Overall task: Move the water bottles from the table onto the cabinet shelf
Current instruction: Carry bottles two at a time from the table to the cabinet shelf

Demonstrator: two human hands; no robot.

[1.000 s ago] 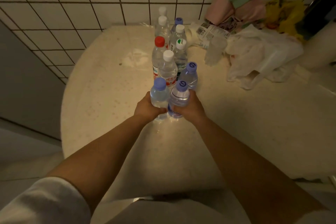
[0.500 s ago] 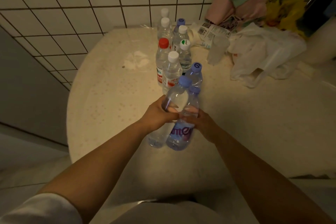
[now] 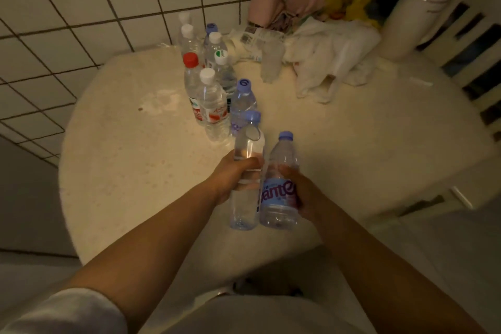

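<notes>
In the head view, a clear bottle (image 3: 247,171) with a purple cap is gripped around its middle by the left hand (image 3: 230,179), fingers curled round it. Just beside it, touching, a purple-labelled bottle (image 3: 279,192) is held by the right hand (image 3: 301,192), thumb and fingers wrapped round the label. Both bottles are carried tilted above the round desk (image 3: 135,171). Beyond the hands, a cluster of standing bottles (image 3: 211,84) is seen on the desk near the tiled wall (image 3: 81,8). Beyond the right hand, crumpled white bags (image 3: 333,54) are seen.
</notes>
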